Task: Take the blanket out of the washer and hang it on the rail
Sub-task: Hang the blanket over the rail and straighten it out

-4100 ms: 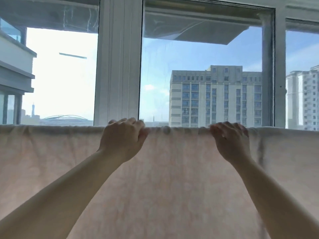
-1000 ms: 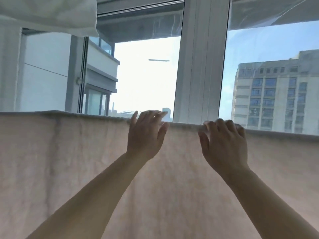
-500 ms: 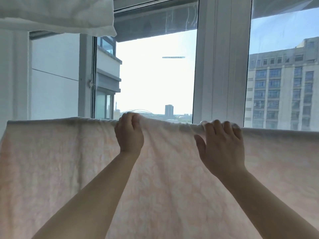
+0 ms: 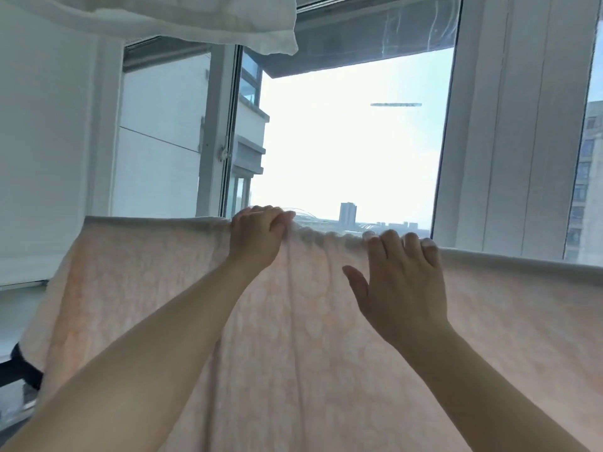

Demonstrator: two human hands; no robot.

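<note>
Bright window (image 4: 352, 151) behind; left hand (image 4: 257, 238) pinches blanket (image 4: 293, 337) top, bunched rightward; right hand (image 4: 403, 285) open, fingertips hooked over edge.

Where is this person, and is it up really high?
Probably a glassed-in laundry balcony, high up in a flat. A pink blanket hangs over a rail before big windows, another white cloth hangs overhead, and distant buildings look tiny far below.
</note>
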